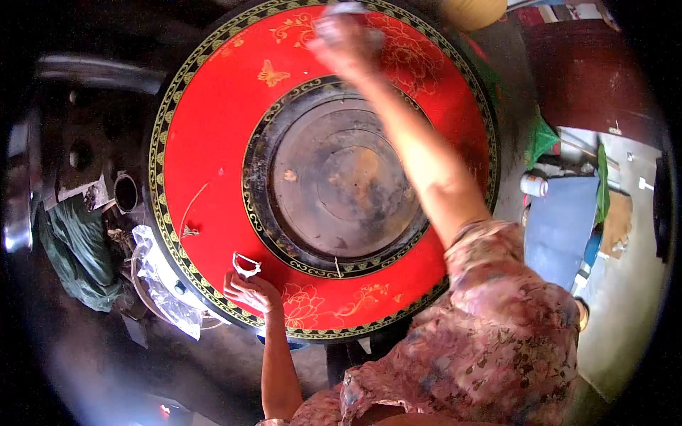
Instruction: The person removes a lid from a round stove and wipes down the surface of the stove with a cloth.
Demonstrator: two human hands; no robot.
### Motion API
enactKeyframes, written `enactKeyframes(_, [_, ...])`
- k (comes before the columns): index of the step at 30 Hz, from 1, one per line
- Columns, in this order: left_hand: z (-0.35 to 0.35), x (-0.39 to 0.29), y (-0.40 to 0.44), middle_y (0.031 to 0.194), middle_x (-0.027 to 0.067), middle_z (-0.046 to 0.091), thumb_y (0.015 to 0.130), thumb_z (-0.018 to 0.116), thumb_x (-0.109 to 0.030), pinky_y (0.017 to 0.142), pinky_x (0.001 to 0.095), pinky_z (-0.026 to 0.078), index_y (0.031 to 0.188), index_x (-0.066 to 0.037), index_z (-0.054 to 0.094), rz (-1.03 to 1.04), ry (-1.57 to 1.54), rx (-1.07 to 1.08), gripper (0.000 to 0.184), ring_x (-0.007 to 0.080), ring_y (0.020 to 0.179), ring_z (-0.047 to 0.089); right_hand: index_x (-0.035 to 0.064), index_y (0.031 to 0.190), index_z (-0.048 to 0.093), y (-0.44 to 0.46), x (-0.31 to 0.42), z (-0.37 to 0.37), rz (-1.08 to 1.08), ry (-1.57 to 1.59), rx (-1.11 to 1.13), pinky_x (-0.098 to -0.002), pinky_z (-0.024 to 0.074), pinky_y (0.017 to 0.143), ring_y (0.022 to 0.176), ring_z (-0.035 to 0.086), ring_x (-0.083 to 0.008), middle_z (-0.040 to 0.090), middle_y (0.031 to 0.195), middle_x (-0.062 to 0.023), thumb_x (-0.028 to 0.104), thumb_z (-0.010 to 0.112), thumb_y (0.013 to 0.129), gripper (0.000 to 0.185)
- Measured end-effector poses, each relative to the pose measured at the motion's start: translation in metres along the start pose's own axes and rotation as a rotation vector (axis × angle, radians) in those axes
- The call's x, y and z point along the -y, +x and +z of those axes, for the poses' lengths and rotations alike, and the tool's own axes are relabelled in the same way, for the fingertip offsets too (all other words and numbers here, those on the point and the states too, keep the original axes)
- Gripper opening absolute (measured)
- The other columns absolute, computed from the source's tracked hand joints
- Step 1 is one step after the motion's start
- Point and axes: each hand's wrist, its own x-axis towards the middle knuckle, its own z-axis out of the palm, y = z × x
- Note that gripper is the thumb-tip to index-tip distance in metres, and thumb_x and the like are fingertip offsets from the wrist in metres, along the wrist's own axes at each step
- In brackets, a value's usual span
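My left hand is closed around the handle of a white Y-shaped peeler, its head pointing away from me over the near left part of the red table. My right arm stretches across to the far rim, where my right hand is smeared by motion. A greyish-white thing shows at its fingers, too blurred to name. Beyond the peeler, a thin stalk with a small dried tuft lies on the red surface. A dark, stained round plate fills the table's middle.
Left of the table are a dark green bag, a dark cup and clear plastic. To the right stand a white bottle and a blue-grey board. A yellowish round object is at the far edge.
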Motion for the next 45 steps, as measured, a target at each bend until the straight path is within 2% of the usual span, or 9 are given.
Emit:
enactKeyframes(7, [0.005, 0.004, -0.001, 0.114, 0.0187, 0.046, 0.084, 0.046, 0.000, 0.089, 0.0567, 0.038, 0.108, 0.000, 0.045, 0.040, -0.008, -0.026, 0.025, 0.0364, 0.106, 0.044, 0.0192, 0.145, 0.042, -0.100, 0.257, 0.128, -0.446, 0.104, 0.320, -0.0590, 0.0192, 0.111, 0.124, 0.046, -0.0287, 0.055, 0.126, -0.0058, 0.052, 0.083, 0.062, 0.098])
enactKeyframes(10, [0.003, 0.003, 0.001, 0.113, 0.0193, 0.047, 0.088, 0.047, -0.005, 0.090, 0.0566, 0.039, 0.112, 0.001, 0.046, 0.061, 0.146, -0.009, 0.025, 0.0357, 0.107, 0.046, 0.0199, 0.104, 0.069, -0.104, 0.222, 0.197, -0.536, -0.030, -0.005, -0.0617, 0.0164, 0.112, 0.126, 0.045, -0.0272, 0.058, 0.129, -0.0049, 0.050, 0.068, 0.079, 0.040])
enactKeyframes(15, [0.019, 0.028, -0.002, 0.115, 0.0206, 0.050, 0.097, 0.047, -0.014, 0.095, 0.0545, 0.041, 0.118, 0.002, 0.048, 0.039, 0.251, -0.028, 0.026, 0.0365, 0.110, 0.046, 0.0184, 0.108, 0.068, -0.007, 0.066, 0.012, 0.274, 0.549, 0.137, -0.0353, 0.0520, 0.068, 0.091, 0.062, -0.0150, 0.065, 0.099, -0.0078, 0.009, 0.067, 0.080, 0.030])
enactKeyframes(21, [0.016, 0.028, -0.002, 0.115, 0.0207, 0.048, 0.098, 0.047, -0.024, 0.091, 0.0553, 0.040, 0.118, 0.001, 0.048, 0.126, 0.259, -0.042, 0.031, 0.0386, 0.108, 0.046, 0.0128, 0.115, 0.063, -0.159, -0.053, -0.198, 0.364, 0.000, -0.330, -0.0433, 0.0495, 0.079, 0.101, 0.059, -0.0293, 0.061, 0.110, -0.0144, 0.008, 0.069, 0.078, 0.037])
enactKeyframes(30, [0.020, 0.024, -0.003, 0.115, 0.0196, 0.051, 0.095, 0.052, -0.016, 0.092, 0.0556, 0.038, 0.118, 0.002, 0.050, 0.049, 0.256, -0.059, 0.029, 0.0380, 0.108, 0.047, 0.0035, 0.140, 0.043, -0.425, -0.128, -0.322, 0.719, -0.921, -0.264, -0.0516, 0.0416, 0.101, 0.121, 0.049, -0.0389, 0.039, 0.144, -0.0209, 0.023, 0.060, 0.095, 0.052])
enactKeyframes(35, [0.013, 0.009, 0.001, 0.113, 0.0204, 0.052, 0.094, 0.052, -0.011, 0.093, 0.0550, 0.038, 0.111, 0.003, 0.051, 0.084, 0.324, -0.008, 0.023, 0.0377, 0.108, 0.047, 0.0065, 0.131, 0.050, -0.231, -0.186, -0.269, 0.749, -0.235, -0.377, -0.0450, 0.0491, 0.088, 0.110, 0.055, -0.0346, 0.049, 0.129, -0.0163, 0.020, 0.065, 0.087, 0.048])
enactKeyframes(37, [0.018, 0.017, -0.002, 0.112, 0.0187, 0.051, 0.093, 0.052, -0.011, 0.093, 0.0547, 0.038, 0.110, 0.001, 0.050, 0.057, 0.161, -0.081, 0.020, 0.0370, 0.107, 0.047, 0.0085, 0.119, 0.058, -0.157, -0.204, -0.201, 0.516, 0.838, -0.517, -0.0397, 0.0554, 0.074, 0.095, 0.063, -0.0306, 0.060, 0.113, -0.0140, 0.015, 0.072, 0.077, 0.045])
enactKeyframes(40, [0.018, 0.019, -0.004, 0.112, 0.0171, 0.049, 0.092, 0.055, -0.010, 0.092, 0.0544, 0.038, 0.108, -0.001, 0.049, 0.065, 0.109, -0.072, 0.019, 0.0359, 0.106, 0.047, 0.0076, 0.127, 0.055, -0.030, -0.022, -0.074, 0.300, 0.151, -0.049, -0.0383, 0.0546, 0.074, 0.104, 0.060, -0.0258, 0.059, 0.122, -0.0150, 0.012, 0.054, 0.091, 0.037])
enactKeyframes(45, [0.014, 0.007, 0.001, 0.112, 0.0167, 0.050, 0.091, 0.055, -0.008, 0.089, 0.0529, 0.040, 0.105, -0.003, 0.047, 0.030, 0.090, -0.078, 0.017, 0.0355, 0.105, 0.047, 0.0089, 0.108, 0.059, -0.036, 0.178, 0.115, -0.067, 0.333, 0.032, -0.0356, 0.0523, 0.073, 0.083, 0.060, -0.0188, 0.063, 0.099, -0.0078, 0.026, 0.053, 0.095, 0.023])
